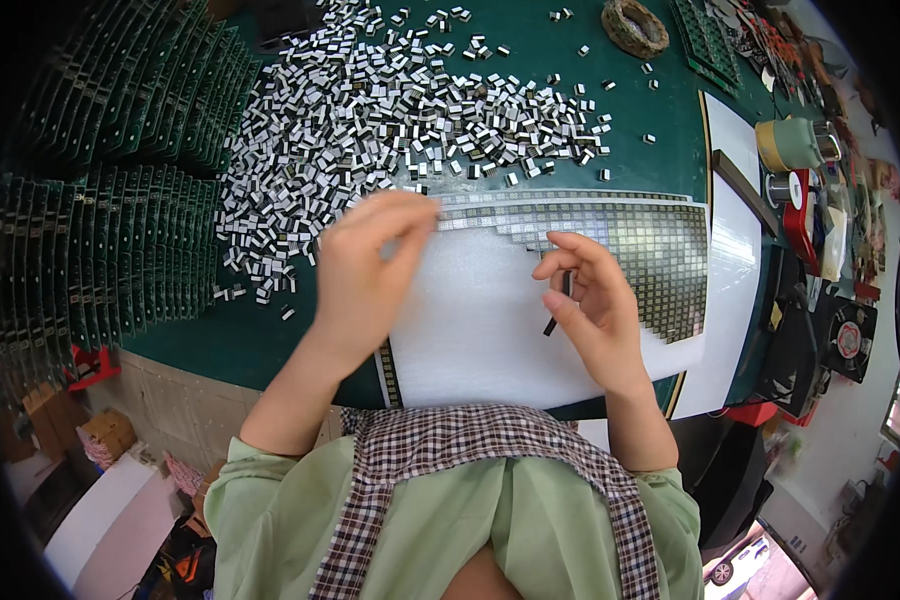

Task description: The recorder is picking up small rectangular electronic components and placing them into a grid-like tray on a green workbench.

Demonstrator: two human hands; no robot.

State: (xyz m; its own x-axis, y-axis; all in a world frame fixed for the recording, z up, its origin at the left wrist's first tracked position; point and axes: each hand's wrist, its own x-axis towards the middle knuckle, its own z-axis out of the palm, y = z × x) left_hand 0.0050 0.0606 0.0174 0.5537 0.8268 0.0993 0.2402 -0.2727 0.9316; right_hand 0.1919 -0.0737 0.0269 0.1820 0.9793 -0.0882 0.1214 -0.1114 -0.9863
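Observation:
My left hand (368, 275) is slightly blurred over the left end of the rows of small square parts (650, 260). Its thumb and fingers are pinched together, and whatever lies between them is too small to make out. Those parts sit in tight rows on a white foam sheet (470, 320), filling its far edge and right side in a stepped shape. Over the sheet, my right hand (600, 315) is curled with a slim black stick (551, 326) held between thumb and fingers. Just beyond my hands spreads a large heap of small black-and-white block-shaped components (370, 110).
Green circuit boards (120, 250) stand in dense rows at the left. On the right are a white board (735, 260), a dark bar (745, 190), a pale green container (788, 144), a wire spool (782, 190) and a small fan (850, 340). A brown ring-shaped object (634, 27) lies at the far side.

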